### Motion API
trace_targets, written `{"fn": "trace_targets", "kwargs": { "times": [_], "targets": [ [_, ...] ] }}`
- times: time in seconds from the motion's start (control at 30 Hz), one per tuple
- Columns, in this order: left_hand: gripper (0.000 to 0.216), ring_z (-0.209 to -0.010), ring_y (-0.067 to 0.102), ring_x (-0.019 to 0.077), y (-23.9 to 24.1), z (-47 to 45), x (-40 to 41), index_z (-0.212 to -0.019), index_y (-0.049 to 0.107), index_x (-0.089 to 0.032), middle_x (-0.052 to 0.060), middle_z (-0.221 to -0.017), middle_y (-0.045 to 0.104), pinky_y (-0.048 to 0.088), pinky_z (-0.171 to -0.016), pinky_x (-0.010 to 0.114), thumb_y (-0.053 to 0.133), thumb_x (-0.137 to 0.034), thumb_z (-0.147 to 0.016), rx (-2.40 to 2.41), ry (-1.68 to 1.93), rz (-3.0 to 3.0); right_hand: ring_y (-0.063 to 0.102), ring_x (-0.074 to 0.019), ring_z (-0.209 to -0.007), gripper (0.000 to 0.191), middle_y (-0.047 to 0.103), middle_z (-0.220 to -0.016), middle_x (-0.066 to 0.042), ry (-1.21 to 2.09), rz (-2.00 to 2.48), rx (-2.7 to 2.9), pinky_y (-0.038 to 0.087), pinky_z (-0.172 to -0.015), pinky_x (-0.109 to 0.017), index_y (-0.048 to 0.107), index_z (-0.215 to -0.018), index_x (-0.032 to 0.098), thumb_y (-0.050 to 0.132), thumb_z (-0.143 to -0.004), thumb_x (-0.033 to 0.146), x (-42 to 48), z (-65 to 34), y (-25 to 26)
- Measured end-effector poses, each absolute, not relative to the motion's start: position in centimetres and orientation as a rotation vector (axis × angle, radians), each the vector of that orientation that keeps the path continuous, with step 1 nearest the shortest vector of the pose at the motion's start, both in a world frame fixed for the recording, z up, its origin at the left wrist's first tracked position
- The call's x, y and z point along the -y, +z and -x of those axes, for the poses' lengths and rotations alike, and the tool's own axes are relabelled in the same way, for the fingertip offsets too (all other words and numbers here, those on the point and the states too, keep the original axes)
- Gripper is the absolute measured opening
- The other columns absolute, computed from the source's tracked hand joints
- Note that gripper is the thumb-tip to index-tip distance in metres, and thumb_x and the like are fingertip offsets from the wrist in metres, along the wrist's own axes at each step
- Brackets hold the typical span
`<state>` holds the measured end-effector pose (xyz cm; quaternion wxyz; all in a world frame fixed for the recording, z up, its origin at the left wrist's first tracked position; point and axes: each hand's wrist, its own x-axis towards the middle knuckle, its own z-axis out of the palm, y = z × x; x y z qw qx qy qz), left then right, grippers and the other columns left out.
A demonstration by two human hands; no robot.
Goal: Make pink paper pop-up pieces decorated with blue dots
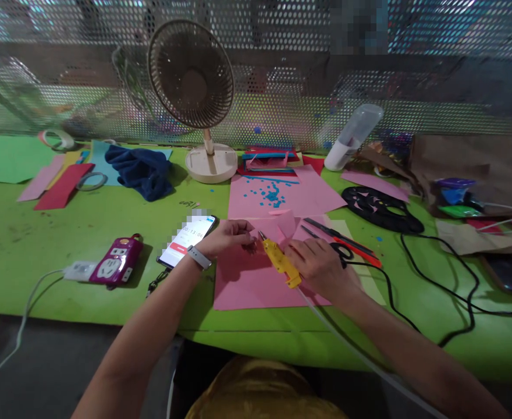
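Note:
A yellow hot glue gun (281, 263) is over the pink paper sheet (242, 288), its metal nozzle pointing up and left. My right hand (319, 265) is closed at the gun's right side; its palm and some fingers are hidden. Just left of the nozzle is my left hand (235, 237), fingers curled and pinched together. Whatever may be between those fingertips is too small to tell. A folded piece of pink paper (285, 224) stands beyond the nozzle, close to my right fingertips. Black-handled scissors (342, 251) lie by my right hand, beside a red-and-black cutter-like tool (356, 249).
A lit phone (188, 240) lies left of the paper, a purple power socket (117, 262) farther left. Behind are a fan (210, 163), blue paper bits (273, 196), a blue cloth (140, 169) and a tilted bottle (354, 137). Black cable (465, 273) loops at right.

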<state>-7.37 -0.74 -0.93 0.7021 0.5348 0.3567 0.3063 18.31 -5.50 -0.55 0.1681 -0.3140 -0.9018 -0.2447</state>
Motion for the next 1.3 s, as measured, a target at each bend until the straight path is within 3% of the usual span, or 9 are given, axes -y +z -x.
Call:
{"fn": "trace_targets", "kwargs": {
  "times": [0.23, 0.87, 1.1, 1.3],
  "targets": [
    [0.038, -0.067, 0.072, 0.0165, -0.9, 7.3, 0.9, -0.089, 0.057, -0.011, 0.01, -0.075, 0.075, 0.056, -0.068, 0.029, 0.079, -0.039, -0.076, -0.783, 0.684, -1.218, 0.049, -0.0209, -0.075, 0.02, 0.068, -0.092, -0.009, -0.76, 0.861, 2.555, 0.033, -0.067, -0.037, 0.068, -0.101, 0.015, 0.05, -0.093, 0.011, 5.5, -18.2, -0.3],
    [0.022, -0.078, 0.069, 0.0152, -0.7, 7.4, 1.0, -0.097, 0.062, -0.012, 0.009, -0.085, 0.072, 0.054, -0.074, 0.028, 0.065, -0.032, -0.088, -0.815, 0.708, -1.648, 0.056, -0.021, -0.08, 0.018, 0.069, -0.095, -0.011, -0.476, 0.88, 2.552, 0.038, -0.07, -0.036, 0.069, -0.099, 0.014, 0.051, -0.093, 0.013, 5.5, -18.7, -1.2],
    [0.026, -0.071, 0.068, 0.0138, -1.1, 7.4, 0.7, -0.096, 0.059, -0.013, 0.006, -0.078, 0.071, 0.053, -0.07, 0.026, 0.071, -0.031, -0.082, -0.789, 0.745, -1.445, 0.061, -0.0232, -0.085, 0.026, 0.068, -0.097, -0.014, -0.185, 0.883, 2.456, 0.047, -0.071, -0.038, 0.065, -0.109, 0.015, 0.048, -0.095, 0.028, 5.5, -19.1, -1.4],
    [0.026, -0.069, 0.069, 0.0146, -1.0, 7.3, 0.7, -0.095, 0.061, -0.012, 0.006, -0.075, 0.072, 0.053, -0.069, 0.027, 0.073, -0.029, -0.08, -0.776, 0.756, -1.369, 0.062, -0.0222, -0.077, 0.027, 0.068, -0.09, -0.012, -0.117, 0.879, 2.402, 0.048, -0.065, -0.035, 0.062, -0.107, 0.015, 0.042, -0.093, 0.027, 5.4, -19.2, -1.6]
  ]
}}
